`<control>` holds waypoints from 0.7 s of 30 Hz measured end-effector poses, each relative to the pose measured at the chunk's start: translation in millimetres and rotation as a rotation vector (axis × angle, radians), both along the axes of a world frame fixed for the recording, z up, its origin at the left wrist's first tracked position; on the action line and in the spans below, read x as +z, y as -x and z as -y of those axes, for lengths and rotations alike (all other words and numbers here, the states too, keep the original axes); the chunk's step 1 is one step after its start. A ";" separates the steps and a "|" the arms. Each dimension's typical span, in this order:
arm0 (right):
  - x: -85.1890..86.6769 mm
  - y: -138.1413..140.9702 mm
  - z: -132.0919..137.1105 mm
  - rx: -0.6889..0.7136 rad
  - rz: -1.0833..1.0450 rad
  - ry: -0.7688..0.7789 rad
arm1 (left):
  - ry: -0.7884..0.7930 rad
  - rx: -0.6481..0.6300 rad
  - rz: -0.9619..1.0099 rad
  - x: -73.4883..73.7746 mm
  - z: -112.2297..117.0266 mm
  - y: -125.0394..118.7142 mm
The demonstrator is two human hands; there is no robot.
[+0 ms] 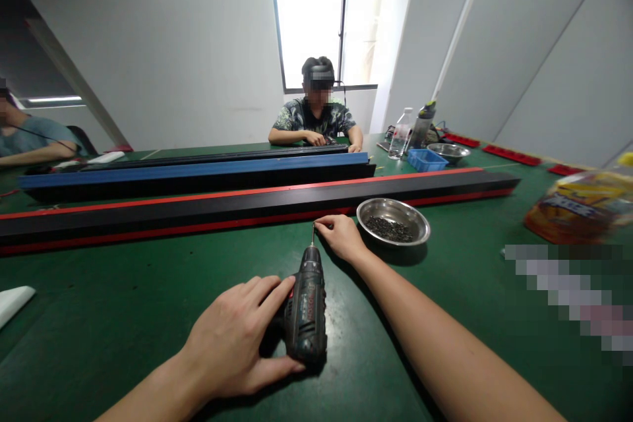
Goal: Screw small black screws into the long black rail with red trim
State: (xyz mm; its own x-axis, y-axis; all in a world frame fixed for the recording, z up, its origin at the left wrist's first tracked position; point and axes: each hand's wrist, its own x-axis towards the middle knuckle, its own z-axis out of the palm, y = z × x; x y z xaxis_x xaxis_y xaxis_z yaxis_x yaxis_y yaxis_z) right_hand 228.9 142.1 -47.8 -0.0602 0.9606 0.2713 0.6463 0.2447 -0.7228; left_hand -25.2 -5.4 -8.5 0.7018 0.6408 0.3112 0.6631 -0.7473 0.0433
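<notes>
My left hand (242, 330) is wrapped round a black cordless drill (307, 310) held low over the green table. Its long thin bit (312, 235) points away from me. At the bit's tip, the fingers of my right hand (341, 236) are pinched together; whatever they hold is too small to make out, possibly a screw. Just right of that hand stands a metal bowl (420, 227) with many small dark screws (388, 229) in it. Behind the bit lies a long black bar with red edges (277, 201), running across the table.
Beyond the bar lie blue and black long profiles (198, 175). Across the table sits a co-worker (316, 112), another person (34, 132) at far left. At right are a bottle (399, 135), a blue basket (426, 160), a second bowl (448, 152) and a yellow-orange package (578, 208).
</notes>
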 end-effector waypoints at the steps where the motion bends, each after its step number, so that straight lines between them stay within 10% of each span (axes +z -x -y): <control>1: 0.1 -0.1 -0.1 0.004 0.003 -0.001 | -0.002 -0.002 0.000 0.5 -0.2 -0.2; 21: 6.4 1.1 4.6 0.001 0.017 0.014 | 0.008 0.011 -0.001 0.3 0.1 -0.2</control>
State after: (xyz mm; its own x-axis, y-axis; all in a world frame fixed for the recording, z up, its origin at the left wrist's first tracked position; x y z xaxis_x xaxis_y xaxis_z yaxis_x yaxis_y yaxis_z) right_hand 227.7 137.5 -41.4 -0.0656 0.9642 0.2571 0.6585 0.2354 -0.7148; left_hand -25.1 -5.4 -8.2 0.6949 0.6513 0.3049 0.6716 -0.7393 0.0486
